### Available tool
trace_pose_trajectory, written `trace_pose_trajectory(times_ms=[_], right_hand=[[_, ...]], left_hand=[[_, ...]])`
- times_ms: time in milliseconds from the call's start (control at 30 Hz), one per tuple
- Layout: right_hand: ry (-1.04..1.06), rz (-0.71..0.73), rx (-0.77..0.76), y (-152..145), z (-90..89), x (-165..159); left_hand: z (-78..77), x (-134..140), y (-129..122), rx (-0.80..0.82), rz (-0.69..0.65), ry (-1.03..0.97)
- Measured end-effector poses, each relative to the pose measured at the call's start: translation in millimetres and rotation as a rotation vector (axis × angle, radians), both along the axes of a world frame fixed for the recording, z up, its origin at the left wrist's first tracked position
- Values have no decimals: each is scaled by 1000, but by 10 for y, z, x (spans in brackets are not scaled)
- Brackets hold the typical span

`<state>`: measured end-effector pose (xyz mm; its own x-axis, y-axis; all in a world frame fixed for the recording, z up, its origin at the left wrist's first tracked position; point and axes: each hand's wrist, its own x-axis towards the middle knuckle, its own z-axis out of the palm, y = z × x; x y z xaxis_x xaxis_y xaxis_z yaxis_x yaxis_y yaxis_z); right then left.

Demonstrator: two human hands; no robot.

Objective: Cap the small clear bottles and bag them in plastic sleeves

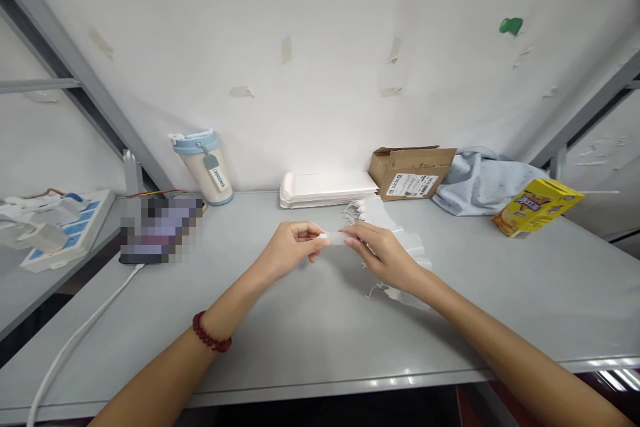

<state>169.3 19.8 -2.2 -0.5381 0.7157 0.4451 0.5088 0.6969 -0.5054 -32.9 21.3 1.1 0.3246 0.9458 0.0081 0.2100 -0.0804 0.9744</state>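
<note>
Between my two hands is a small white translucent piece (338, 239), held level above the table; its exact kind is not clear. My left hand (293, 248) pinches its left end, a more solid white part, between thumb and fingers. At the other end, the thumb and fingertips of my right hand (383, 255) close on the piece. Similar white pieces with thin strings (377, 213) lie in a row behind and under my right hand, which partly hides them. A stack of flat white packets (327, 187) lies behind them against the wall.
An opened cardboard box (413, 170), a pale blue cloth (480, 180) and a yellow carton (537, 207) stand back right. To the left are a tumbler (205, 167), a blurred phone (160, 233) with a white cable (83, 330), and a power strip (75, 233). The grey table (310, 340) ends in front.
</note>
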Motion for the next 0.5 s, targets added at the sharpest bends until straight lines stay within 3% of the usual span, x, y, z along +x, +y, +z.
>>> trace_pose_trajectory(times_ms=[233,367,500], right_hand=[[128,-59,-312,14,4,-7],[191,-58,-338,18,-24,-16],[204,-63,-276,-3,-34,-32]], left_hand=[[-24,48,-9,127,47,-16],[21,14,-4,30,-9,-57],[24,-22,-5,-188,-44,-48]])
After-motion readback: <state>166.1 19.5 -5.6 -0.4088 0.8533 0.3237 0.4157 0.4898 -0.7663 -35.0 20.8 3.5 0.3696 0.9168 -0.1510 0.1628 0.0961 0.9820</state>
